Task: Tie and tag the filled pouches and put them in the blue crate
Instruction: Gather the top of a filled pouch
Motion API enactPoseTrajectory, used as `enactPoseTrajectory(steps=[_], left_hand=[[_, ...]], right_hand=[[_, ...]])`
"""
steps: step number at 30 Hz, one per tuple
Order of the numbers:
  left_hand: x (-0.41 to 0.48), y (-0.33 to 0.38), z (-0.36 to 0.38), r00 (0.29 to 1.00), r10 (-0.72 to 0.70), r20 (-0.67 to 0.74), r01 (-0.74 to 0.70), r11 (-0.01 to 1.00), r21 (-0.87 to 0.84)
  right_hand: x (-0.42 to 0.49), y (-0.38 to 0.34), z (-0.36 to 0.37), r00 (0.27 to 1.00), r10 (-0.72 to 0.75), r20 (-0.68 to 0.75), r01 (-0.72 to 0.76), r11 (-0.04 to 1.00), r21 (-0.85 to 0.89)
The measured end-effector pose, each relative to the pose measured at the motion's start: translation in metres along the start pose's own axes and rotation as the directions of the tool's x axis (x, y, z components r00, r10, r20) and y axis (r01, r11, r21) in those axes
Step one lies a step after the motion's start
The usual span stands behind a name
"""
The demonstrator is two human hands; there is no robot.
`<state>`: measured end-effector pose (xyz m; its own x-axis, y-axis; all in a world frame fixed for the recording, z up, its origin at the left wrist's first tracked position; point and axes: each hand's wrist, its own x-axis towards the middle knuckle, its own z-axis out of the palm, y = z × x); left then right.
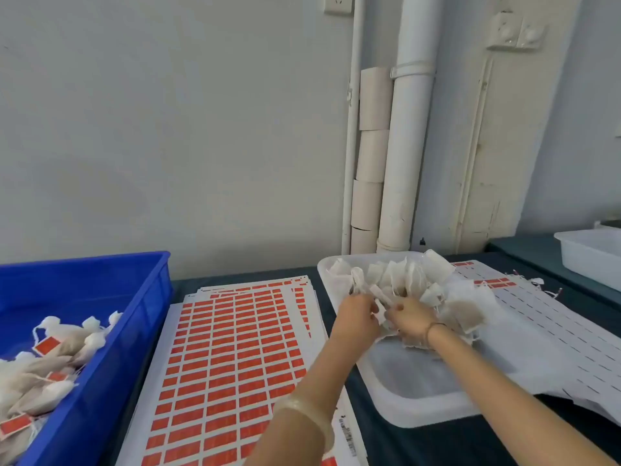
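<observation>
A white tray [413, 412] at centre right holds a heap of white filled pouches [406, 277] at its far end. Over that heap, my left hand [356, 316] and my right hand [408, 319] meet, both with curled fingers pinching one pouch [379, 302] between them. At the left stands the blue crate [111, 348] with several tagged pouches [50, 368] inside, red tags showing. A sheet of red tag stickers [228, 364] lies between crate and tray.
A used sticker sheet [551, 331] with a few red tags left lies right of the tray. Another white tray [591, 253] sits at the far right. White pipes [406, 129] and cardboard rolls stand against the wall behind.
</observation>
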<state>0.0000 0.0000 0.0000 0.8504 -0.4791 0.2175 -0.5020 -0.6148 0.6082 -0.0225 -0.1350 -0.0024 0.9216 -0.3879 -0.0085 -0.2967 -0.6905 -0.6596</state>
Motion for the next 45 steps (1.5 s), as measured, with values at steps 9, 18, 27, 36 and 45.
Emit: enactPoseTrajectory(steps=[9,18,27,36,45], left_hand=[[0.043,0.0,0.013,0.982,0.017,0.189,-0.085,0.931,0.355],[0.042,-0.011,-0.005,0.989,0.019,-0.147,-0.014,0.999,0.035],[-0.029,-0.048,-0.096,0.941,-0.013,-0.337,-0.19,0.806,-0.561],[-0.112,-0.121,-0.14,0.965,-0.26,-0.042,0.003,0.168,-0.986],[-0.109,-0.156,-0.1,0.964,-0.267,0.016,0.22,0.757,-0.615]], right_hand=[[0.032,0.009,0.014,0.99,-0.024,-0.141,0.011,0.996,-0.089],[0.016,-0.016,0.008,0.915,-0.306,-0.265,0.358,0.917,0.178],[-0.05,-0.105,-0.004,0.797,-0.475,-0.373,0.595,0.724,0.349],[-0.104,-0.157,0.075,0.84,-0.502,-0.207,0.523,0.646,0.555],[-0.077,-0.117,0.151,0.971,-0.24,-0.009,0.174,0.676,0.716]])
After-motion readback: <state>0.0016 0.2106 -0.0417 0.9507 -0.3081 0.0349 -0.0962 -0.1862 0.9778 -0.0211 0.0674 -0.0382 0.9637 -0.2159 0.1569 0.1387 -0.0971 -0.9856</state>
